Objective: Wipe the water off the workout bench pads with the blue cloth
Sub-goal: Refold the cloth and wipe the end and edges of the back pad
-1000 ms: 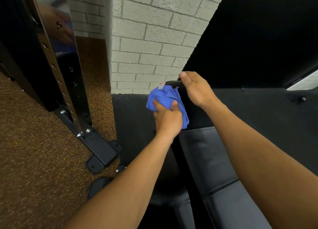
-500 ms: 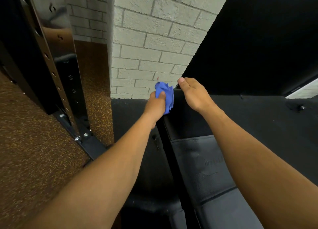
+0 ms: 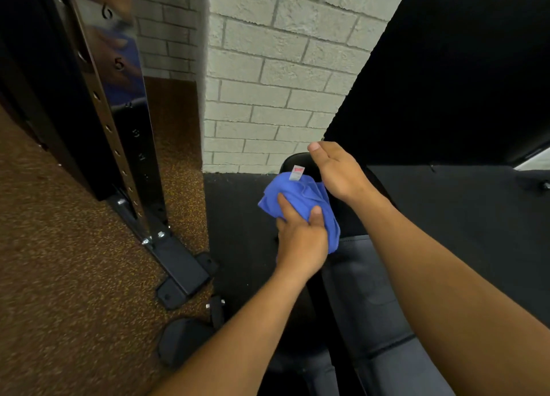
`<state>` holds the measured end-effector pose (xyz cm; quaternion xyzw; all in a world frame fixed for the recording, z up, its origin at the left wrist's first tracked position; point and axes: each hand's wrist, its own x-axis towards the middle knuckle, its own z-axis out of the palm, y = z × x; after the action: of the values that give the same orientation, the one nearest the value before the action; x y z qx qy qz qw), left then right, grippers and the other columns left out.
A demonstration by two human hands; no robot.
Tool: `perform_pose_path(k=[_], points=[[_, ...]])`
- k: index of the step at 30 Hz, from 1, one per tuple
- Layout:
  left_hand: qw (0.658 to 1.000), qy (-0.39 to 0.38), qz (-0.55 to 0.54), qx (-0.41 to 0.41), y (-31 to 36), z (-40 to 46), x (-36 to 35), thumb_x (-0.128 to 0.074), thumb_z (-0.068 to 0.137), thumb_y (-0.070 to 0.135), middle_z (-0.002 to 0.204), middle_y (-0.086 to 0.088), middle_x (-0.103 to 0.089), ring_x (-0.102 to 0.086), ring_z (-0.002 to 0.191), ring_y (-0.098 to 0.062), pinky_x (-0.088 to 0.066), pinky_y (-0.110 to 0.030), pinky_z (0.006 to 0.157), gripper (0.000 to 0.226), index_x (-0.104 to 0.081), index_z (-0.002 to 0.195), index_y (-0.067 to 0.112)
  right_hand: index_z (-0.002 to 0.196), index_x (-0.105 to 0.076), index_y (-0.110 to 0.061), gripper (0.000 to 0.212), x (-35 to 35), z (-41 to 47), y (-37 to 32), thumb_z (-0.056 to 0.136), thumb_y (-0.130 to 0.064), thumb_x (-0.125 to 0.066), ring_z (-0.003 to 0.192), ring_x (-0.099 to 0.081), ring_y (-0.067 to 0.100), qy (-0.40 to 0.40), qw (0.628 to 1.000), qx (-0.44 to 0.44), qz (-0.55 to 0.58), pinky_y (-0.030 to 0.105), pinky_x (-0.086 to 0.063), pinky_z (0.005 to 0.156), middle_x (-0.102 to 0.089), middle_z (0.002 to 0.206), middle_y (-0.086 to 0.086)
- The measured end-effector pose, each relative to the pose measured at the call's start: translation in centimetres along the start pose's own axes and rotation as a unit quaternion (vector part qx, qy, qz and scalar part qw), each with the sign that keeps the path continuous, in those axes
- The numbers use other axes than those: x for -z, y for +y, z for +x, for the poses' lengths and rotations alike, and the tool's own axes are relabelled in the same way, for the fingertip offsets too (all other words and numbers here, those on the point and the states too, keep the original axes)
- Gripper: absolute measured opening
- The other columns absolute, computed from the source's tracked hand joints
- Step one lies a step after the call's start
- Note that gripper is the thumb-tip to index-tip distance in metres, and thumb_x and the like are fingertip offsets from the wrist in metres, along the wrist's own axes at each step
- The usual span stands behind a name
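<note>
Left hand [image 3: 300, 241] grips the blue cloth [image 3: 297, 193] at mid-frame on the bench pad [image 3: 372, 291], whose length runs toward lower right; right hand [image 3: 336, 172] rests relaxed on the pad's top.

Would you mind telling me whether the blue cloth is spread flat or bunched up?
Bunched up: the cloth is crumpled in folds under the left hand, which grips it against the bench pad.

The setting is a gym. Indicators: a black padded workout bench [image 3: 372, 291] with stitched upholstery sections; a glossy black steel rack upright [image 3: 119, 121] with a row of adjustment holes and numbered positions (3, 5 and 6 legible), bolted to a floor foot plate [image 3: 181, 273]; speckled brown rubber flooring [image 3: 59, 276]; black rubber matting [image 3: 238, 217] beneath the bench; a painted white brick wall [image 3: 268, 83].
</note>
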<state>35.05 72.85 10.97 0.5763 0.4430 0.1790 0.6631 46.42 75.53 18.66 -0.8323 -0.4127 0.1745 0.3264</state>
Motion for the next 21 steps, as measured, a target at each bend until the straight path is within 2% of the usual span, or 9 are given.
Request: perform_pose_path(k=[2, 4, 7, 9, 12, 15, 18, 21], points=[[1.000, 0.003, -0.019, 0.003, 0.6, 1.9, 0.4, -0.039, 0.104, 0.053, 0.164, -0.011, -0.019, -0.046, 0.135, -0.033, -0.045, -0.041, 0.103, 0.076, 0.011, 0.159, 0.039, 0.124, -0.062, -0.013, 0.039, 0.2, 0.3, 0.3, 0.107, -0.041, -0.041, 0.109, -0.048, 0.010, 0.001, 1.000, 0.002, -0.004, 0.024, -0.032, 0.093, -0.053, 0.120, -0.005], [0.999, 0.009, -0.040, 0.005, 1.4, 4.1, 1.2, -0.043, 0.099, 0.056, 0.157, -0.012, -0.031, -0.054, 0.125, -0.031, -0.047, -0.039, 0.096, 0.074, 0.001, 0.158, 0.046, 0.124, -0.062, -0.012, 0.039, 0.6, 0.8, 0.4, 0.107, -0.039, -0.041, 0.108, -0.048, 0.010, 0.005, 1.000, 0.005, -0.006, 0.023, -0.031, 0.092, -0.053, 0.119, -0.005], [0.997, -0.001, -0.075, -0.003, 2.3, 6.4, 2.0, -0.053, 0.083, 0.061, 0.138, -0.004, -0.055, -0.063, 0.112, -0.022, -0.053, -0.041, 0.097, 0.070, -0.027, 0.147, 0.048, 0.122, -0.062, -0.013, 0.040, 1.4, 1.9, 0.7, 0.107, -0.042, -0.039, 0.110, -0.049, 0.010, 0.007, 1.000, 0.005, -0.011, 0.023, -0.031, 0.092, -0.053, 0.122, -0.005], [0.995, -0.005, -0.099, -0.012, 2.5, 8.0, 2.5, -0.061, 0.089, 0.050, 0.123, 0.002, -0.065, -0.067, 0.103, -0.016, -0.056, -0.036, 0.089, 0.050, -0.045, 0.135, 0.038, 0.121, -0.062, -0.011, 0.042, 1.9, 2.7, 1.0, 0.107, -0.043, -0.039, 0.110, -0.049, 0.010, 0.010, 1.000, 0.004, -0.012, 0.024, -0.032, 0.092, -0.054, 0.122, -0.005], [0.993, -0.035, -0.117, -0.003, 3.3, 10.5, 3.5, -0.065, 0.096, 0.041, 0.109, 0.004, -0.070, -0.070, 0.092, -0.013, -0.055, -0.027, 0.072, 0.026, -0.055, 0.119, 0.031, 0.121, -0.061, -0.003, 0.048, 2.6, 3.8, 1.9, 0.107, -0.044, -0.040, 0.106, -0.048, 0.009, 0.019, 1.000, 0.000, -0.002, 0.023, -0.032, 0.092, -0.056, 0.122, -0.002], [0.991, -0.097, -0.082, 0.031, 4.2, 12.7, 4.3, -0.063, 0.096, 0.048, 0.102, -0.003, -0.077, -0.074, 0.085, -0.019, -0.055, -0.027, 0.068, 0.037, -0.067, 0.119, 0.019, 0.123, -0.062, -0.006, 0.048, 3.1, 4.6, 2.8, 0.107, -0.044, -0.038, 0.108, -0.047, 0.009, 0.017, 1.000, -0.010, 0.004, 0.024, -0.031, 0.094, -0.054, 0.122, -0.003], [0.980, -0.156, -0.062, 0.103, 5.7, 14.6, 5.0, -0.064, 0.094, 0.053, 0.092, -0.012, -0.077, -0.072, 0.076, -0.026, -0.056, -0.033, 0.075, 0.045, -0.074, 0.104, 0.011, 0.130, -0.061, -0.016, 0.044, 3.5, 5.2, 3.9, 0.107, -0.045, -0.037, 0.119, -0.047, 0.009, 0.012, 1.000, -0.020, 0.017, 0.024, -0.031, 0.100, -0.054, 0.132, -0.004], [0.975, -0.188, 0.037, 0.113, 7.6, 16.6, 4.8, -0.063, 0.094, 0.054, 0.089, -0.012, -0.075, -0.069, 0.071, -0.025, -0.054, -0.035, 0.076, 0.045, -0.073, 0.102, 0.010, 0.128, -0.062, -0.016, 0.043, 4.1, 5.8, 4.7, 0.107, -0.045, -0.037, 0.121, -0.048, 0.010, 0.013, 0.999, -0.024, 0.020, 0.024, -0.031, 0.100, -0.055, 0.135, -0.003]])
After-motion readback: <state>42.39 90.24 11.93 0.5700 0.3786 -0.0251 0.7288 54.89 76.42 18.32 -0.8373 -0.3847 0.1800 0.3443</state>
